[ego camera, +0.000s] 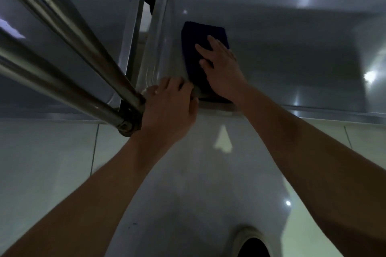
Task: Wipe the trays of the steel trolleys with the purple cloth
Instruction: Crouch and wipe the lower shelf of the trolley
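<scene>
Both arms stretched forward; left hand (169, 102) curled, gripping; right hand (221, 69) flat, fingers (203, 48) straight, pressing down.

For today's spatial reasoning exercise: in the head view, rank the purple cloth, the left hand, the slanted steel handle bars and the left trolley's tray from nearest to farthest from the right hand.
1. purple cloth: directly under the right hand, touching it.
2. left hand: just to the left, on the tray's near corner.
3. slanted steel handle bars: further left, beyond the left hand.
4. left trolley's tray: far left, behind those bars.

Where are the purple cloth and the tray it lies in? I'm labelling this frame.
purple cloth (198, 33): head view, upper bare part of cloth.
tray (292, 52): head view, bare floor of right-hand steel tray.
</scene>
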A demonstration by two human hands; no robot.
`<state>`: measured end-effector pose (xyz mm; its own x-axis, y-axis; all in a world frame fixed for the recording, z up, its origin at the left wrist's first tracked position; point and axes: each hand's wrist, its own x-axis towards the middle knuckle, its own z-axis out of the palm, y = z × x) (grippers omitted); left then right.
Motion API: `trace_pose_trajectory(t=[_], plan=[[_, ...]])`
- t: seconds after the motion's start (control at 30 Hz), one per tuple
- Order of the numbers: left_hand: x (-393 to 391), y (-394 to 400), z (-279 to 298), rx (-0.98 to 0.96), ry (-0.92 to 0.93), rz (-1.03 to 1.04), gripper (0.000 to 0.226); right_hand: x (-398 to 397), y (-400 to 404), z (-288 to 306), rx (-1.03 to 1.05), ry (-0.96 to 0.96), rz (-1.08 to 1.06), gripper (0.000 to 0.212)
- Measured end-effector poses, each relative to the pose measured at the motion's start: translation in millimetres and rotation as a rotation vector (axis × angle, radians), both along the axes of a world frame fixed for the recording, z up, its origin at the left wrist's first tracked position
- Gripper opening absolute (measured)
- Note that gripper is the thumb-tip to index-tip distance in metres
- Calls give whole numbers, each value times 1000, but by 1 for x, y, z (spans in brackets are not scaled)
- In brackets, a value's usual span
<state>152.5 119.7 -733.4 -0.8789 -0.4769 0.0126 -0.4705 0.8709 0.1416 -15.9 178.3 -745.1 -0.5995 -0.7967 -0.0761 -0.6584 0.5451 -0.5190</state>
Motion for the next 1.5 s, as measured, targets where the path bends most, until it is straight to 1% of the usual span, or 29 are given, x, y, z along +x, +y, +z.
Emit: trace_pose_trajectory(t=[0.1,0.23,0.33,0.43,0.53,0.73,0.83,0.9,0.97,1.03,1.1,1.2,1.27,1.37,1.5], plan=[[-25,21,2,70,14,-53,35,-20,43,2,8,4,-91,46],[-64,53,3,105,6,-121,32,-47,109,5,-14,14,-223,45],[-92,79,3,82,-10,-175,33,-68,164,4,-8,43,-347,45],[-109,92,2,93,-47,-168,34,-87,209,4,10,69,-485,45],[-112,93,-3,65,-48,-160,34,-98,225,5,35,74,-524,46],[-112,87,-6,75,15,-147,32,-98,216,2,60,115,-522,46],[-111,80,-6,104,23,-167,35,-99,203,3,43,112,-503,46],[-106,70,-5,169,50,-183,36,-101,185,2,25,102,-476,45],[-98,54,-1,225,87,-157,36,-102,162,0,10,92,-446,44],[-87,31,4,134,88,-75,33,-100,135,-3,-11,83,-409,44],[-73,7,8,30,29,17,33,-96,106,-5,-22,65,-361,44],[-53,-18,10,-20,-68,93,38,-85,59,-8,-6,66,-267,45],[-39,-27,9,-54,-94,101,39,-74,27,-9,-6,69,-197,45],[-21,-35,6,-47,-73,114,39,-53,-21,-9,12,58,-83,46],[-8,-35,-1,-47,-80,49,44,-20,-85,-5,18,25,98,46]])
